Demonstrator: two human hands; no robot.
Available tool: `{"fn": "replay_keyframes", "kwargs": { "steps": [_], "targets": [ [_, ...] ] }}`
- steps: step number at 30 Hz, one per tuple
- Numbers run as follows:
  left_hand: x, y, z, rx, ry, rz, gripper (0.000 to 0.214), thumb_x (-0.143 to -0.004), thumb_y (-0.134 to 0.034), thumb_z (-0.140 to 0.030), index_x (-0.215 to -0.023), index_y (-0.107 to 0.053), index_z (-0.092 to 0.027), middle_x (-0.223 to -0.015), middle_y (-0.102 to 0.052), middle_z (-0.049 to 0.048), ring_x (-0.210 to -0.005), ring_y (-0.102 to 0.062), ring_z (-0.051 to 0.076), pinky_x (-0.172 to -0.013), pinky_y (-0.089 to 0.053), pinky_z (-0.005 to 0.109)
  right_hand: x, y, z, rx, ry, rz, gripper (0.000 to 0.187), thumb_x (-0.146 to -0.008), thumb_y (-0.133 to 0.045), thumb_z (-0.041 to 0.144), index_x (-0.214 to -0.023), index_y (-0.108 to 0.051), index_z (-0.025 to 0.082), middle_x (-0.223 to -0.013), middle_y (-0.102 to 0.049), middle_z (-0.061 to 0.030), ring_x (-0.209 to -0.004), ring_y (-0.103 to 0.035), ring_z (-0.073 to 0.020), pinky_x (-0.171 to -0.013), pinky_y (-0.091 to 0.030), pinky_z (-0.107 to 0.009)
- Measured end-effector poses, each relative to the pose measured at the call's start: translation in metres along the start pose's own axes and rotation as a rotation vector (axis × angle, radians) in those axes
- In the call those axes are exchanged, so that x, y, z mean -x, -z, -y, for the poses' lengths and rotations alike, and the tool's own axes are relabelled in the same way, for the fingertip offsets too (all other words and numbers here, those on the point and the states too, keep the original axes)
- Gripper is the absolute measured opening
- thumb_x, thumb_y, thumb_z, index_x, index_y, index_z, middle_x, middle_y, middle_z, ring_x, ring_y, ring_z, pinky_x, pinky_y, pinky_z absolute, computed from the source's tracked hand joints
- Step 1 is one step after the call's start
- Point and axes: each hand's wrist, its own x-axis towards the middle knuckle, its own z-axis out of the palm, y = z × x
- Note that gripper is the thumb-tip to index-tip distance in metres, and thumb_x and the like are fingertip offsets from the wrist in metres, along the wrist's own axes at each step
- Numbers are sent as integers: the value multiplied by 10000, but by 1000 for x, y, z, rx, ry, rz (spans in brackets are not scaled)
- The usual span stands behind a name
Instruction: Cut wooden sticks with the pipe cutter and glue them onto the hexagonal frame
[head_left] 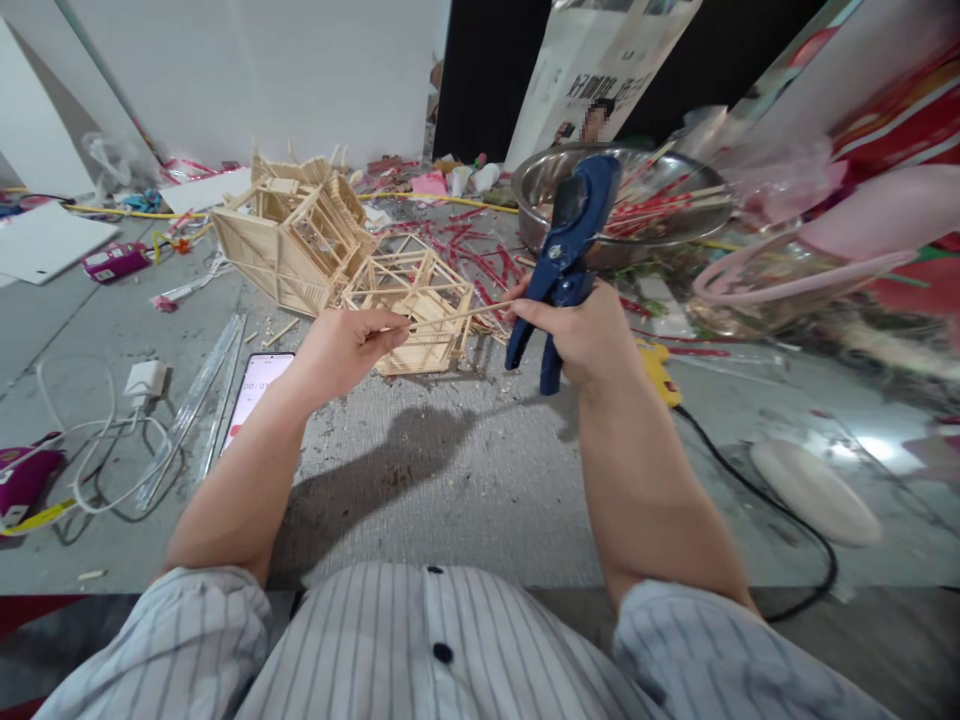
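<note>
My left hand [341, 350] pinches one end of a thin wooden stick [457, 314] that runs right toward the cutter. My right hand [589, 335] grips the handles of a blue cutter [564, 258], whose head points up and away from me. The stick's far end meets the cutter near my right fingers. Just behind both hands stands a small wooden stick frame [416, 310], and a larger stick-built house model [296, 240] lies further back left.
A metal bowl [540, 180] with red and wooden sticks sits behind the cutter. A phone [255, 392] lies left of my left arm, beside white cables and a charger [145, 380]. A black cable [757, 495] and a yellow tool [660, 372] are at right. Red scraps litter the floor.
</note>
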Motion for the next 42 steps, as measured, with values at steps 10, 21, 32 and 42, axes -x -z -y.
{"fn": "replay_keyframes", "kwargs": {
  "steps": [10, 21, 32, 42],
  "targets": [
    [0, 3, 8, 48, -32, -33, 277, -866, -539, -341, -959, -737, -171, -881, -743, 49, -778, -662, 140, -725, -487, 218, -2, -2, -5, -160, 0, -23, 170, -600, -773, 252, -672, -619, 244, -644, -596, 17, -592, -589, -153, -640, -535, -355],
    [-1, -1, 7, 105, -19, -56, 290, -856, -541, -347, -959, -737, -160, -855, -736, 41, -767, -645, 131, -715, -481, 209, 1, -2, 2, -362, -32, 0, 256, -485, -827, 288, -642, -633, 231, -612, -589, 28, -551, -584, -143, -587, -536, -327],
    [-2, 24, 28, -112, 100, 59, 341, -778, -586, -334, -1066, -686, -181, -854, -691, 43, -667, -567, 119, -673, -445, 256, -15, 18, -12, -359, -131, -185, 152, -549, -677, 85, -660, -598, 154, -501, -562, 26, -459, -554, -125, -465, -479, -262],
    [-8, 15, 36, -234, 89, 163, 324, -761, -555, -230, -1060, -673, -184, -905, -682, 46, -800, -606, 154, -748, -450, 262, -22, 24, -23, -246, -331, -204, 150, -598, -653, 26, -579, -596, 162, -488, -554, 2, -481, -545, -142, -482, -471, -294]
  ]
}}
